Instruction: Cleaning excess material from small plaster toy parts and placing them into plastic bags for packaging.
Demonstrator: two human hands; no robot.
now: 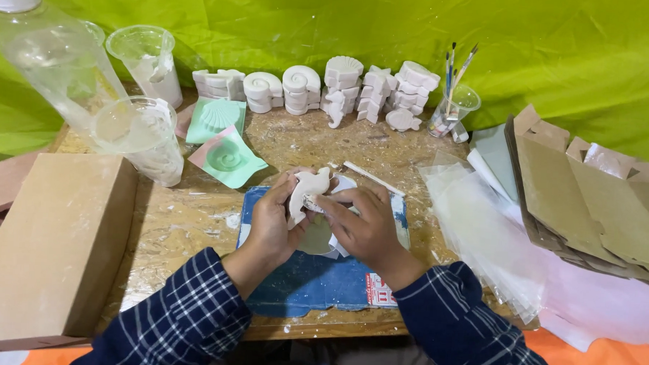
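Your left hand (270, 222) is wrapped around a white plaster figure (306, 191), holding it upright over the blue mat (302, 280) at the middle of the wooden table (191, 220). Your right hand (363, 224) is closed too, fingertips pinching something small against the figure's side; what it is, you can't tell from here. Two green moulds (221, 138) lie just beyond the mat, one with a shell pattern, one with a spiral. Along the back runs a row of white casts (321, 87), stacked in roughly seven piles. Three clear plastic cups (141, 127) stand at the left beside one large clear bottle (49, 50). One more cup holds brushes (455, 68) at the right. One brown box (52, 243) sits left, flat cardboard sheets (586, 201) right.
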